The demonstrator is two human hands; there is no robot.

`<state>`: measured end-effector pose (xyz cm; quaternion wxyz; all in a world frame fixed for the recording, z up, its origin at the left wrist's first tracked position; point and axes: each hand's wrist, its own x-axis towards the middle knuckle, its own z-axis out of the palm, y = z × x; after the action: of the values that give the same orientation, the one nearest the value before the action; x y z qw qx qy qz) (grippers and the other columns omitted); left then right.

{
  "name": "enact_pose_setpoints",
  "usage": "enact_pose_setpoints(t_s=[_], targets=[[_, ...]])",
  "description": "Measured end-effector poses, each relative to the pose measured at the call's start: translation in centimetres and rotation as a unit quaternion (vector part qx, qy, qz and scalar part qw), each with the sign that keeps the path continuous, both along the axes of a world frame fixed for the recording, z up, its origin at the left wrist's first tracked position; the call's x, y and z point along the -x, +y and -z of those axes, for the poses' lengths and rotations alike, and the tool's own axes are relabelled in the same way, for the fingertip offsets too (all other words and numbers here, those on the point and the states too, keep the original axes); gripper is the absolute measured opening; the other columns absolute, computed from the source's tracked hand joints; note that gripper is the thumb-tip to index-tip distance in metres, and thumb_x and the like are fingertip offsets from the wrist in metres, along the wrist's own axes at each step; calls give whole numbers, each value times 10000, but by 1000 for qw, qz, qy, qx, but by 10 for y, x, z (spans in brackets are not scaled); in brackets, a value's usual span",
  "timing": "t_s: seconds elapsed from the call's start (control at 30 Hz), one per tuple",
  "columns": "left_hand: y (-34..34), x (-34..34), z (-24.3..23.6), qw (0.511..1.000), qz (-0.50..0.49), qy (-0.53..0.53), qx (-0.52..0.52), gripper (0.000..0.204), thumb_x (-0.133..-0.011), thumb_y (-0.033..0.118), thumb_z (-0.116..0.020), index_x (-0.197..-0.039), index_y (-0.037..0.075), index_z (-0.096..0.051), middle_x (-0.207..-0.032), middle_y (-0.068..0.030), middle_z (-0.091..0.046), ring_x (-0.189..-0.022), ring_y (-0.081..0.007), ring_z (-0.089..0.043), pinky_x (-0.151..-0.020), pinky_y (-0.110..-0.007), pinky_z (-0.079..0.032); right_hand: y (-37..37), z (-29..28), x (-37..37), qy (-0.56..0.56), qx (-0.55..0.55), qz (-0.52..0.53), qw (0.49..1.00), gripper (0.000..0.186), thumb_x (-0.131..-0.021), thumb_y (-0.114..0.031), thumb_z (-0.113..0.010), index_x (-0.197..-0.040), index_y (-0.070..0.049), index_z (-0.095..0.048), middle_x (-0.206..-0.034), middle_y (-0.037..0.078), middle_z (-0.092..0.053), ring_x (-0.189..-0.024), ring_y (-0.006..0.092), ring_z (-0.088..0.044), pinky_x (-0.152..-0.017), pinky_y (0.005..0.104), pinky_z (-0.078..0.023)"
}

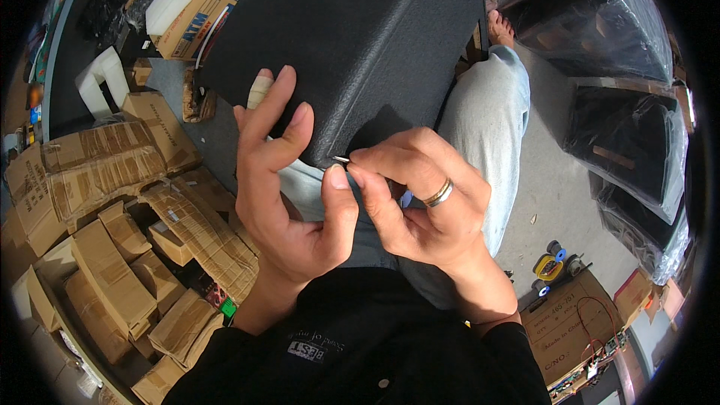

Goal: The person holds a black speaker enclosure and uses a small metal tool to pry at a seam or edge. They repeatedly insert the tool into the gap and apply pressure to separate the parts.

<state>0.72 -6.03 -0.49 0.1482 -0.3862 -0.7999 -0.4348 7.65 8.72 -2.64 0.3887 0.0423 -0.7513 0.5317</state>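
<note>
A large black box with a textured covering (300, 37) stands before me, its rounded near corner pointing toward me. My right hand (427, 195), with a ring on one finger, pinches a small, thin metal piece (341, 158) between thumb and forefinger. The piece's pointed tip meets the box's near corner; its other end is hidden in my fingers, so I cannot tell its kind. On the box's left side, my left hand (289, 187) has its fingers apart, with a wrapping around one fingertip. Its thumb is close to the metal tip, just below the corner.
Cardboard boxes (112, 255) are piled at the left. Black boxes wrapped in clear plastic (630, 135) line the right side. A yellow and blue item (549, 266) lies on the floor near a carton (574, 315) with wires. My leg (487, 120) extends beside the black box.
</note>
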Motion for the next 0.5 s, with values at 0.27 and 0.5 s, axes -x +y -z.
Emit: enact_pose_setpoints(t_s=[0.27,0.5], targets=[[-1,0,3,1000,2,-4,-13,408,-916,167,-612,-1273,-30,-582,-1398,-345,-582,-1406,-487,-487,-1176,-707,-239,-8,8,3,34,-13,25,999,165,-776,36,-771,-929,51,-713,-858,132,-697,-719,248,-696,-598,337,-592],[-1,1,3,1000,6,-5,-15,397,-920,158,-604,-1268,-31,-580,-1405,-357,-571,-1420,-486,-470,-1187,-699,-226,-9,13,5,57,-21,29,998,172,-774,31,-774,-932,55,-710,-868,140,-696,-717,255,-693,-588,330,-588]])
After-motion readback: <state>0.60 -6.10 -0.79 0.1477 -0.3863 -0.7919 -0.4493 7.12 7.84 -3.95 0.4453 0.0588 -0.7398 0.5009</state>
